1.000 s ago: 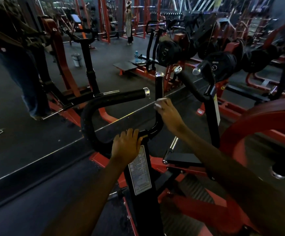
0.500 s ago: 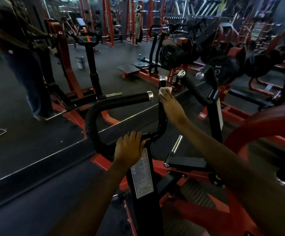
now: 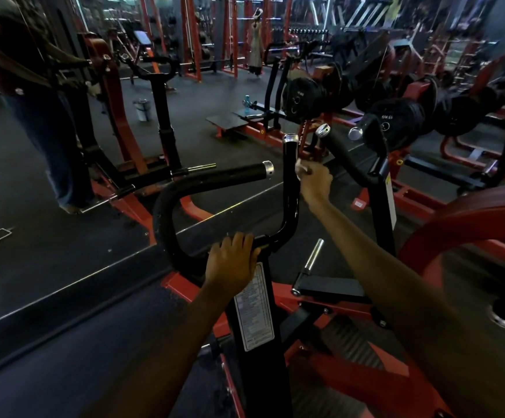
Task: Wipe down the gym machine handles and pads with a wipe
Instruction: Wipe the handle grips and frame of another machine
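Dim gym floor (image 3: 49, 282) of dark rubber stretches out ahead, crowded with red-framed machines, and a wall mirror on the far side repeats the racks and weight plates (image 3: 305, 96).

Close in front stands a machine with a black upright post (image 3: 257, 342) carrying a white instruction label (image 3: 254, 309). From the post's top a black handlebar branches two ways: a curved left handle (image 3: 215, 178) that loops out and ends in a chrome cap, and a straight vertical handle (image 3: 291, 176) rising to another chrome cap.

A white wipe (image 3: 301, 169) sits against the right side of the vertical handle, a little below its cap. The right hand (image 3: 316, 182) pinches the wipe between curled fingertips and presses it to the bar, arm stretched forward from the lower right. Only a small bunched part of the wipe shows past the fingers.

The left hand (image 3: 231, 260) rests lower down, at the junction where the handlebar meets the post, fingers curled over the top of the bar and gripping it. The two hands are well apart, the left one nearer the camera.
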The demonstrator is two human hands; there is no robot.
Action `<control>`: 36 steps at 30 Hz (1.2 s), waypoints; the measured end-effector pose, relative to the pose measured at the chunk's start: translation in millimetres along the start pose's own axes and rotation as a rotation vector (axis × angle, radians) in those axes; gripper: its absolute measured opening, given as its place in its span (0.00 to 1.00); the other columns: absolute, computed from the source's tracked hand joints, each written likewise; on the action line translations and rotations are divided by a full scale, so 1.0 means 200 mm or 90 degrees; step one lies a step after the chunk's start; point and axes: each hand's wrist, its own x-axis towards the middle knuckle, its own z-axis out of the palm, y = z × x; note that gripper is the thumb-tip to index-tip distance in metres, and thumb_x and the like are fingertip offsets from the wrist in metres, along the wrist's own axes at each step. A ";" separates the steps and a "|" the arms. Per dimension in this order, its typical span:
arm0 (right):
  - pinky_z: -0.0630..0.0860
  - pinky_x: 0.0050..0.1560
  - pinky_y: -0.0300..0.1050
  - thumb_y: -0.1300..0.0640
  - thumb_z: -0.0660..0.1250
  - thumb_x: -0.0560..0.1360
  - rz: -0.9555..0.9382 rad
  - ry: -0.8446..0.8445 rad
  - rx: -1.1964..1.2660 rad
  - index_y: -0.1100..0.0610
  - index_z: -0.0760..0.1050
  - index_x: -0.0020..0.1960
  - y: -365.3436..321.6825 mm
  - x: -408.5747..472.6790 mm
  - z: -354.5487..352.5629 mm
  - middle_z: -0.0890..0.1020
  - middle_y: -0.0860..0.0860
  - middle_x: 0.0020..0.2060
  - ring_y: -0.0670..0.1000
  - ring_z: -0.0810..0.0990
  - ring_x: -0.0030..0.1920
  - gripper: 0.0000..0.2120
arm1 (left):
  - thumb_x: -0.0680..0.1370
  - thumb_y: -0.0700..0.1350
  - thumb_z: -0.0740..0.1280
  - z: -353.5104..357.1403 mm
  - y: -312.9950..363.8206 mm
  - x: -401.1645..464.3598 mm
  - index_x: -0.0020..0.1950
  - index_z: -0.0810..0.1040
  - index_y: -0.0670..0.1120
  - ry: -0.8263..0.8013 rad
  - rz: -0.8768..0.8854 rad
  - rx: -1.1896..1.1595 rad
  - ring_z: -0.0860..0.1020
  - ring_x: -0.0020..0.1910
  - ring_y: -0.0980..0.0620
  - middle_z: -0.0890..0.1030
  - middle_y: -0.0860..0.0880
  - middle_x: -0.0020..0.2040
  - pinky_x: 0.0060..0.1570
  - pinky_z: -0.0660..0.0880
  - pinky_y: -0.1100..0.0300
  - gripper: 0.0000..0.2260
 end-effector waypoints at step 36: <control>0.65 0.52 0.20 0.67 0.64 0.76 -0.329 -0.043 -0.029 0.64 0.74 0.62 -0.42 -0.38 0.04 0.77 0.56 0.57 0.44 0.73 0.55 0.15 | 0.81 0.43 0.59 -0.42 -0.48 0.14 0.71 0.69 0.41 0.091 -0.220 -0.165 0.64 0.73 0.41 0.68 0.41 0.72 0.71 0.60 0.43 0.19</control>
